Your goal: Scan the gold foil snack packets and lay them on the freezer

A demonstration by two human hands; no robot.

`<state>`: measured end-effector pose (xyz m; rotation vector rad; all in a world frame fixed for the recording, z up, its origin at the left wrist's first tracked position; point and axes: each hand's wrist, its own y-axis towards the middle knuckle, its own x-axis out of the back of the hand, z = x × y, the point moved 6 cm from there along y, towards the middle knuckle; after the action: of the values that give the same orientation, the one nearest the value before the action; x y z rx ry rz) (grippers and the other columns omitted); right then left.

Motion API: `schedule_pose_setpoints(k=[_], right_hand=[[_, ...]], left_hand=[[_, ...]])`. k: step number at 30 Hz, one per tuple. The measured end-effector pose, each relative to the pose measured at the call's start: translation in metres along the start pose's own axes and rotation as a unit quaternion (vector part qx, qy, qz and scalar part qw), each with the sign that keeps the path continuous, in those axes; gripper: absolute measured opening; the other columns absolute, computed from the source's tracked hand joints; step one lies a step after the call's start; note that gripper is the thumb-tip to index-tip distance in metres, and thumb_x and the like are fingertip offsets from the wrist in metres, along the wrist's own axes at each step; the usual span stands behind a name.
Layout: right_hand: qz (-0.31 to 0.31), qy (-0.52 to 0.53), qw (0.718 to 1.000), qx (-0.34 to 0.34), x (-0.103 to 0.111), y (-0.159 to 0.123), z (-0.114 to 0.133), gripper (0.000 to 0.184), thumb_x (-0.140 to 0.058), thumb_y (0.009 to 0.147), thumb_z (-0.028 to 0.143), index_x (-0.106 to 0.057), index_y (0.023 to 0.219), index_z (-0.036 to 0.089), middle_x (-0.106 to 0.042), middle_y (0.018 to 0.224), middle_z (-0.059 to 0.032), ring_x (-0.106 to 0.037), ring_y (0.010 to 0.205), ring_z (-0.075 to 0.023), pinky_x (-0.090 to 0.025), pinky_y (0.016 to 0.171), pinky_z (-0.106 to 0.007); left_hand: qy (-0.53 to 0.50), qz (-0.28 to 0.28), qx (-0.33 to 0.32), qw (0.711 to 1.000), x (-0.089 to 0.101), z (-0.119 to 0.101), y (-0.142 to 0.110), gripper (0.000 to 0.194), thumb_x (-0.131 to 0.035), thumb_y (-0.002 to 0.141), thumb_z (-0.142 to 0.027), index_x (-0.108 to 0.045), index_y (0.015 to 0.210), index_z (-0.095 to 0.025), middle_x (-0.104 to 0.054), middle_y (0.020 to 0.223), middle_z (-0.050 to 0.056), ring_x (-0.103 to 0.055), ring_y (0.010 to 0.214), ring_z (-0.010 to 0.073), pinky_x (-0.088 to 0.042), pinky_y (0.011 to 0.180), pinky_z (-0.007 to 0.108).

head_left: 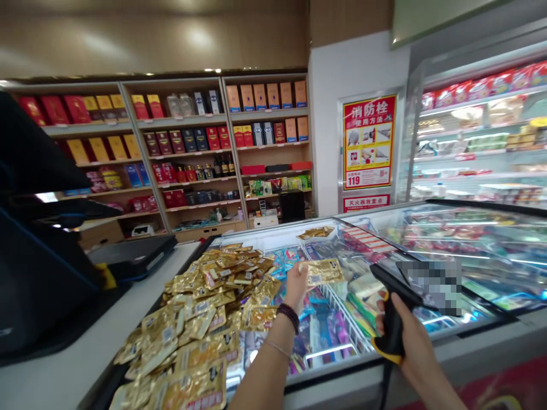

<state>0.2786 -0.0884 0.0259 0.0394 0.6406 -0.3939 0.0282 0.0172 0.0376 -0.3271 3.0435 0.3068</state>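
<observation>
My left hand pinches the left end of a gold foil snack packet, held over the glass lid of a chest freezer. In my right hand is a black and yellow barcode scanner, its head tilted up and pointing left, a short way from the packet. My right fingers wrap round its handle, and its cable hangs down below. A large heap of similar gold packets spreads over the freezer's left side. A few more packets lie apart near the far edge.
Under the glass, the freezer holds colourful packs in white wire baskets. A dark checkout machine stands on the counter at left. Shelves of boxed bottles line the back wall, and a lit refrigerated display is at right.
</observation>
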Motion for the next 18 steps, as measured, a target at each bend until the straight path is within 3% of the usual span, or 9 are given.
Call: schedule_pose_setpoints(k=[4,8,13,18], right_hand=[[0.052,-0.099,0.993,0.035,-0.018,-0.022,-0.003,0.075,-0.1,0.059,0.082,-0.07,0.093,0.022,-0.066,0.069,0.0039,-0.05,0.043,-0.0105,-0.04,0.038,-0.024],[0.148,-0.222,0.961,0.071,-0.043,-0.048,-0.01,0.066,-0.085,0.078,0.087,-0.067,0.086,0.024,-0.058,0.051,0.0039,-0.05,0.041,-0.014,-0.042,0.043,-0.028],[0.186,-0.321,0.924,0.09,-0.065,-0.076,-0.023,0.056,-0.078,0.084,0.082,-0.066,0.083,0.026,-0.057,0.047,0.0035,-0.052,0.041,-0.0169,-0.043,0.047,-0.03],[0.191,-0.348,0.911,0.114,-0.08,-0.093,-0.031,0.05,-0.079,0.084,0.076,-0.065,0.081,0.028,-0.057,0.046,0.0037,-0.051,0.04,-0.0174,-0.04,0.047,-0.03]], left_hand=[[-0.117,-0.019,0.055,0.991,0.014,0.0,-0.011,0.038,-0.071,0.106,-0.059,-0.078,0.116,-0.024,-0.086,0.121,0.014,-0.084,0.109,0.0333,-0.071,0.097,0.053],[-0.229,-0.032,0.08,0.97,0.026,-0.003,-0.014,0.038,-0.074,0.106,-0.06,-0.077,0.118,-0.024,-0.084,0.125,0.015,-0.081,0.12,0.0328,-0.069,0.106,0.054],[-0.269,-0.009,0.04,0.962,0.035,-0.017,-0.014,0.047,-0.068,0.11,-0.061,-0.077,0.138,-0.024,-0.078,0.146,0.019,-0.078,0.132,0.0355,-0.07,0.107,0.053],[-0.297,0.007,0.045,0.954,0.038,-0.02,-0.015,0.054,-0.071,0.11,-0.06,-0.074,0.153,-0.028,-0.077,0.152,0.018,-0.081,0.126,0.0317,-0.07,0.106,0.047]])
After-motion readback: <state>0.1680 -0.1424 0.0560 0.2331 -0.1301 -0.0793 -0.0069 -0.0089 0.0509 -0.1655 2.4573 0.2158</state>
